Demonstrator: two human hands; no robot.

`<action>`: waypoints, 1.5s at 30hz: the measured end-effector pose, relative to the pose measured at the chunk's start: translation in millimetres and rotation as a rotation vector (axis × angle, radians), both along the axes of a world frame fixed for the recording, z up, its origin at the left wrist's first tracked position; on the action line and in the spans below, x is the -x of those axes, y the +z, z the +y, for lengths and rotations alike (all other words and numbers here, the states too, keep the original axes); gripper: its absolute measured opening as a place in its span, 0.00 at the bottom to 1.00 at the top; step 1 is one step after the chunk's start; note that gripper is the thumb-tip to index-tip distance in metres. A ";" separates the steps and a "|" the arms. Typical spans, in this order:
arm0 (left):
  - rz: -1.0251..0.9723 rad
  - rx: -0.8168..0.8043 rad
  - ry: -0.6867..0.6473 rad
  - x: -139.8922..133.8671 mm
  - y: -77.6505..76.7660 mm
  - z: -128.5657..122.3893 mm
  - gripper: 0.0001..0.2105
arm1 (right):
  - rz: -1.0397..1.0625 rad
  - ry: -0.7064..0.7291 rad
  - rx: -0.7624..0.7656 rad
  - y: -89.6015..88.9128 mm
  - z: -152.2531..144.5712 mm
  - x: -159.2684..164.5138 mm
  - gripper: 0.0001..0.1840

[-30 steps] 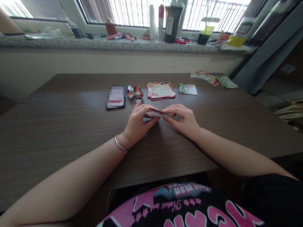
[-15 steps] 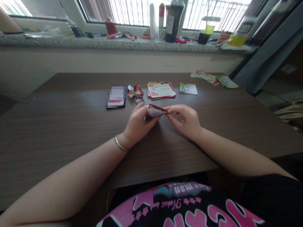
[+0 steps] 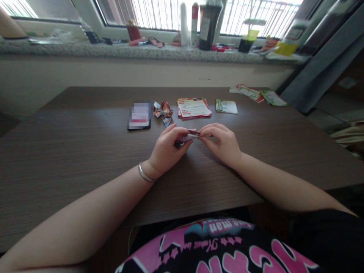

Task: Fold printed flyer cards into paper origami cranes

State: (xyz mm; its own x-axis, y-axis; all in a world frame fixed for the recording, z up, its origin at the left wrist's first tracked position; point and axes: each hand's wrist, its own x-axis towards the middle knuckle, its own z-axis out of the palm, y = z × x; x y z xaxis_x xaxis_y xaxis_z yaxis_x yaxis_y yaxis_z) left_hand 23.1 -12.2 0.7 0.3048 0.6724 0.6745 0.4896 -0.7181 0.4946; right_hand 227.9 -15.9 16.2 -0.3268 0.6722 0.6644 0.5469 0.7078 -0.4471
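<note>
- A small, dark red and whitish packet [image 3: 184,140] is between the two hands, above the near-middle part of the worktop [image 3: 85,163]; the fingers hide much of it.
- The left hand [image 3: 167,148] has its fingers [image 3: 181,132] and thumb clamped on the packet's left part; a silver bangle [image 3: 145,173] circles that wrist.
- The right hand [image 3: 223,143] has its thumb and index finger pinched together on the packet's right end.
- Just beyond the left hand lie crumpled, colourful wrappers [image 3: 165,109].
- Left of these is a dark-edged rectangular object [image 3: 138,115], its top pixelated.
- To the wrappers' right lies a red-edged card stack [image 3: 195,108], then a smaller green-and-white stack [image 3: 226,107].
- At the worktop's far right edge lie several overlapping red and green cards [image 3: 250,93].
- Beyond the worktop, a speckled windowsill [image 3: 159,54] carries bottles and small items.
</note>
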 end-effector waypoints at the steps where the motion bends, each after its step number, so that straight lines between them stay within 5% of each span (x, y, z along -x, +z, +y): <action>1: 0.004 -0.009 -0.001 -0.2 -0.2 0.0 0.10 | -0.012 0.001 -0.007 0.5 -0.3 -0.1 0.06; 7: -0.007 -0.034 -0.011 -0.1 -0.2 1.0 0.09 | -0.046 -0.032 -0.006 0.5 -0.3 -0.7 0.06; 18: -0.033 -0.033 -0.090 -1.3 3.1 1.6 0.08 | 0.246 0.004 0.158 -8.8 4.0 4.6 0.05; 28: -0.080 -0.091 -0.174 -1.3 -1.0 7.3 0.06 | 0.158 0.060 0.020 -5.3 3.4 5.1 0.02; 37: -0.103 -0.089 -0.188 -0.8 -1.7 8.1 0.07 | 0.190 0.063 0.052 -7.7 4.3 5.8 0.03; 45: -0.093 -0.064 -0.085 3.9 6.9 2.9 0.10 | 0.153 0.014 -0.055 -2.8 3.3 3.8 0.02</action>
